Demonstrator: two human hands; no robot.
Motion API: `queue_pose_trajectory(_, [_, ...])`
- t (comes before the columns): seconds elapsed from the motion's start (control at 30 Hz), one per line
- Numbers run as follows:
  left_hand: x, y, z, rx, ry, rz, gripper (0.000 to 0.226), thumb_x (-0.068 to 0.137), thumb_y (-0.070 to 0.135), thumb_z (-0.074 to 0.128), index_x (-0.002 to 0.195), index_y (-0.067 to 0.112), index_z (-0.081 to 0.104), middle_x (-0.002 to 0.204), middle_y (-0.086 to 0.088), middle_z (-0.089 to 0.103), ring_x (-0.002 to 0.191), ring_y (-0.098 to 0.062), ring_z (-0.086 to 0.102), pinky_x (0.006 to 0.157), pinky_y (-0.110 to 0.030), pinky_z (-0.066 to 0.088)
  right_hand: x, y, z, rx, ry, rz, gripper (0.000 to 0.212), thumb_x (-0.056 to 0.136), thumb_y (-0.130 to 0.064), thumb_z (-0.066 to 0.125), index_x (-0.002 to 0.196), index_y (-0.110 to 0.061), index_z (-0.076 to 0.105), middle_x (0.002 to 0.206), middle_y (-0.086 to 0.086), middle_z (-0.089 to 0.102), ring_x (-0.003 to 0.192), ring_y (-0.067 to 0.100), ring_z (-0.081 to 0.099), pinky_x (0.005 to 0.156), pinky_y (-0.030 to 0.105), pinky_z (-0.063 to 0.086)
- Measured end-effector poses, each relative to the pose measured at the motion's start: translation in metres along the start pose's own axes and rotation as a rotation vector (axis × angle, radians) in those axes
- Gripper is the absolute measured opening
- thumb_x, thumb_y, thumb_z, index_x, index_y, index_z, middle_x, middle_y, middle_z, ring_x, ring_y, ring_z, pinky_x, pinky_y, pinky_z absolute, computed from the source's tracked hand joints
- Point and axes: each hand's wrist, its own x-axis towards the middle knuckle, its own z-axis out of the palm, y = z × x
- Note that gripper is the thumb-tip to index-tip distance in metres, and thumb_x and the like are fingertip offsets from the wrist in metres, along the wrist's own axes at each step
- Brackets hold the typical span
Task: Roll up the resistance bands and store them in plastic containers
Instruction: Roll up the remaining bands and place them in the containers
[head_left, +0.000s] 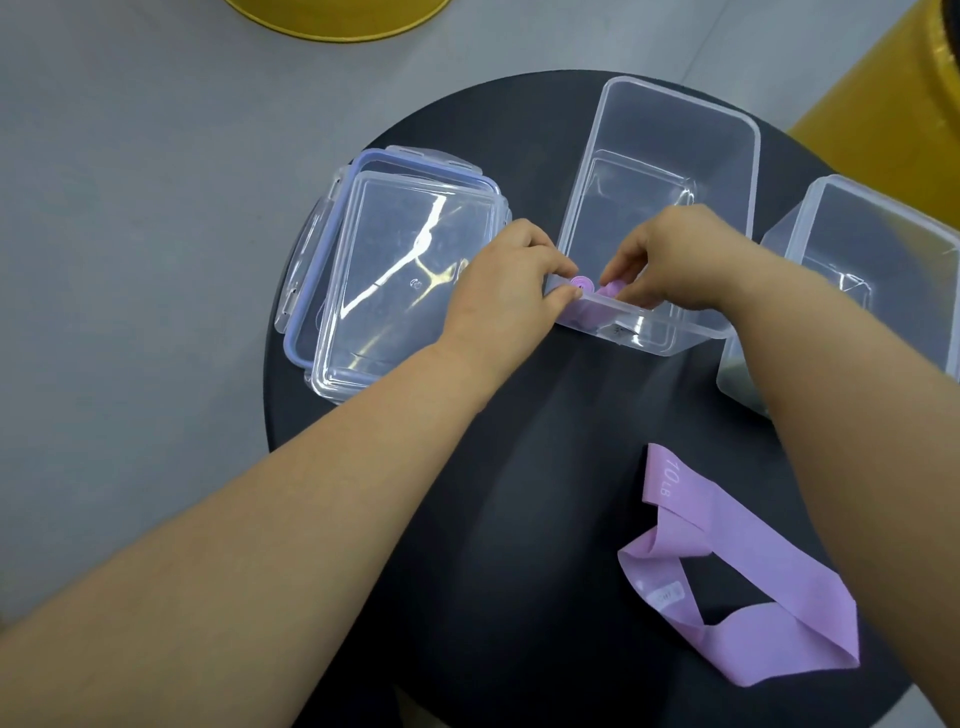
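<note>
1. The left hand (511, 291) and right hand (680, 254) meet just above centre frame. Both have curled fingers and pinch the rolled resistance band (583, 283) from opposite sides.
2. The rolled resistance band sits on end, spiral face upward, inside the near-left corner of the open plastic container (670, 124). It touches the near wall there. Whether it already rests on the floor of the container cannot be told.
3. The long axis of the open plastic container runs away from the hands toward the top of the frame. The rest of its interior shows nothing else.
4. The unrolled resistance band (800, 608) lies flat and loosely folded on the black bench (519, 493) at lower right. It is well apart from both hands, and its long axis runs diagonally from centre toward the lower-right corner.
5. Judgement: that band lies beside the right forearm, so the right hand is the nearer one for the next pick-up.
6. A clip-lock lid (405, 270) lies left of the hands, and a second plastic container (883, 249) stands at the right edge.
</note>
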Motion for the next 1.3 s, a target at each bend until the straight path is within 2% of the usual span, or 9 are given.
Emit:
queue_pose_trajectory(0.13, [-0.001, 0.001, 0.000, -0.015, 0.001, -0.019, 0.020, 0.083, 0.021, 0.069, 0.100, 0.011, 0.073, 0.104, -0.003, 0.058, 0.094, -0.014, 0.056, 0.088, -0.033, 0.049, 0.003, -0.002, 0.003, -0.012, -0.003, -0.005, 0.012, 0.084, -0.023, 0.069, 0.095, -0.020, 0.072, 0.081, -0.002, 0.067, 0.074, 0.015, 0.062, 0.073, 0.024, 0.042])
queue_pose_trajectory(0.2, [-0.001, 0.002, 0.000, -0.019, 0.001, -0.027, 0.020, 0.083, 0.021, 0.069, 0.100, 0.011, 0.073, 0.105, -0.003, 0.058, 0.096, -0.014, 0.056, 0.089, -0.032, 0.049, 0.004, -0.002, 0.004, -0.011, -0.011, 0.001, 0.012, 0.084, -0.025, 0.070, 0.095, -0.021, 0.073, 0.088, 0.003, 0.070, 0.081, 0.020, 0.063, 0.074, 0.027, 0.046])
queue_pose_trajectory(0.27, [-0.001, 0.002, 0.000, -0.024, 0.004, -0.030, 0.020, 0.083, 0.021, 0.069, 0.100, 0.011, 0.073, 0.105, -0.003, 0.058, 0.096, -0.014, 0.056, 0.089, -0.032, 0.048, 0.003, 0.000, 0.005, 0.026, -0.017, 0.008, 0.011, 0.083, -0.026, 0.070, 0.093, -0.022, 0.073, 0.087, 0.003, 0.070, 0.082, 0.022, 0.065, 0.076, 0.030, 0.050])
queue_pose_trajectory(0.37, [-0.001, 0.002, 0.000, -0.022, -0.004, -0.038, 0.020, 0.083, 0.023, 0.069, 0.100, 0.013, 0.073, 0.105, -0.003, 0.059, 0.097, -0.013, 0.055, 0.088, -0.032, 0.048, 0.001, 0.006, 0.004, 0.158, -0.014, 0.016, 0.006, 0.082, -0.025, 0.071, 0.088, -0.024, 0.074, 0.078, -0.006, 0.064, 0.066, 0.010, 0.057, 0.067, 0.022, 0.047])
queue_pose_trajectory(0.47, [-0.001, 0.002, 0.000, -0.031, -0.002, -0.039, 0.019, 0.083, 0.024, 0.069, 0.099, 0.013, 0.074, 0.104, -0.002, 0.058, 0.097, -0.014, 0.055, 0.087, -0.034, 0.050, 0.001, 0.011, 0.004, 0.209, -0.049, 0.005, 0.005, 0.084, -0.025, 0.070, 0.087, -0.027, 0.073, 0.081, -0.009, 0.065, 0.067, 0.007, 0.057, 0.060, 0.016, 0.043])
queue_pose_trajectory(0.6, [-0.002, 0.002, -0.001, -0.015, -0.005, -0.037, 0.020, 0.084, 0.027, 0.068, 0.100, 0.016, 0.073, 0.105, -0.001, 0.059, 0.097, -0.011, 0.054, 0.087, -0.032, 0.049, 0.003, 0.013, 0.005, 0.235, -0.073, -0.001, 0.006, 0.085, -0.024, 0.068, 0.086, -0.028, 0.073, 0.082, -0.006, 0.066, 0.071, 0.011, 0.058, 0.063, 0.019, 0.045])
queue_pose_trajectory(0.8, [-0.003, 0.002, -0.003, 0.091, -0.020, -0.022, 0.023, 0.085, 0.036, 0.064, 0.103, 0.023, 0.072, 0.108, 0.005, 0.061, 0.097, -0.008, 0.053, 0.078, -0.017, 0.038, 0.004, 0.011, 0.006, 0.305, -0.058, 0.032, 0.004, 0.083, -0.018, 0.071, 0.085, -0.022, 0.073, 0.076, -0.003, 0.066, 0.063, 0.008, 0.059, 0.056, 0.015, 0.043])
queue_pose_trajectory(0.93, [-0.003, 0.002, -0.005, 0.115, -0.027, -0.032, 0.024, 0.086, 0.040, 0.062, 0.103, 0.026, 0.071, 0.110, 0.008, 0.059, 0.098, -0.005, 0.052, 0.074, -0.015, 0.033, 0.004, 0.013, 0.007, 0.358, -0.039, 0.066, 0.005, 0.080, -0.018, 0.074, 0.085, -0.017, 0.073, 0.075, 0.001, 0.066, 0.063, 0.009, 0.058, 0.058, 0.017, 0.045])
queue_pose_trajectory(1.3, [-0.002, 0.001, -0.004, 0.134, -0.037, -0.035, 0.021, 0.087, 0.038, 0.063, 0.103, 0.027, 0.071, 0.111, 0.009, 0.059, 0.099, -0.004, 0.052, 0.075, -0.015, 0.033, 0.005, 0.016, 0.010, 0.387, -0.013, 0.097, 0.013, 0.076, -0.017, 0.077, 0.083, -0.012, 0.069, 0.075, 0.003, 0.066, 0.064, 0.013, 0.059, 0.062, 0.021, 0.049])
